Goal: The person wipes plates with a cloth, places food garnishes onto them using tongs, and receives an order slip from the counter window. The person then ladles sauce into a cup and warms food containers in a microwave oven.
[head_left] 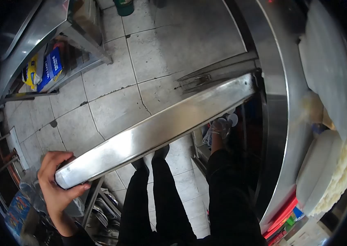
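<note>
A steel door (153, 127), seen edge-on, stands swung out from a steel counter unit. My left hand (61, 178) is wrapped round its outer end, thumb below and fingers above. My right hand (219, 128) reaches past the door into the dark inside of the unit, at clear plastic bags (209, 137). Plastic and shadow partly cover its fingers, and what they hold, if anything, cannot be made out. A round white lid or cup (232, 119) is beside it.
The steel counter (278, 106) carries white containers (323, 164) and red items (282, 217) on the right. A steel table (38, 37) with blue and yellow packages (50, 69) is at upper left. Metal trays (101, 213) sit low left. A green bucket (124, 7) stands on the tiles.
</note>
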{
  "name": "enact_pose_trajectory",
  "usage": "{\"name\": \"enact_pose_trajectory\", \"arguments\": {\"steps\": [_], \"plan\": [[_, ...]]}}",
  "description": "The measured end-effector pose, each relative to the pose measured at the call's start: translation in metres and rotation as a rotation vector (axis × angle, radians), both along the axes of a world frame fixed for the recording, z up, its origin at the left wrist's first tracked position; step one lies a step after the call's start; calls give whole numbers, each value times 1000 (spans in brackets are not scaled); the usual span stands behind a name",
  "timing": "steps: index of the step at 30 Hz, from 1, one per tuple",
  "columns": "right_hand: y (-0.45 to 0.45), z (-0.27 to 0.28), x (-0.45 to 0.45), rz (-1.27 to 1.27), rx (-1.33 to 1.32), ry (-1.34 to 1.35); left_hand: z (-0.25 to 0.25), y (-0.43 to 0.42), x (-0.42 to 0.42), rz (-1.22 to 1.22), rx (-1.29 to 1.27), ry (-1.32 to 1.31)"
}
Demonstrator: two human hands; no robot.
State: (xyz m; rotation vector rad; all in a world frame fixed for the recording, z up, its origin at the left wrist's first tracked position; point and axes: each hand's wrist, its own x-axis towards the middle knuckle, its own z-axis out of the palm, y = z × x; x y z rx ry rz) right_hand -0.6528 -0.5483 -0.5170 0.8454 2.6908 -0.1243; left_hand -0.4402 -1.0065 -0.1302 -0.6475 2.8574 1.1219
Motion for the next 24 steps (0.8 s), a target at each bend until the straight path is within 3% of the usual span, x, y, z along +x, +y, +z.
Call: {"name": "enact_pose_trajectory", "arguments": {"steps": [4, 7, 9, 10, 11, 13, 15, 17, 20, 24], "plan": [[13, 8, 39, 320, 114, 336, 6, -1, -7, 10, 16, 17], [8, 64, 98, 652, 21, 616, 11, 9, 4, 36, 135, 46], [-48, 182, 148, 349, -541, 470, 27, 27, 12, 40, 190, 28], [-68, 233, 174, 397, -825, 604, 29, 35, 24, 31, 224, -4], [-84, 289, 188, 530, -714, 561, 31, 44, 38, -8, 258, -75], [-121, 398, 193, 591, -748, 497, 48, 68, 59, -116, 370, -224], [-149, 482, 187, 722, -840, 401, 80, 92, 68, -237, 208, -194], [-176, 531, 179, 865, -947, 312, 112, 102, 64, -186, 384, -17], [-218, 568, 170, 1316, -910, 207, 144, 90, 61, -197, 499, 215], [-298, 600, 188, 1531, -917, 111, 144, 35, 90, -44, 420, 391]]}}
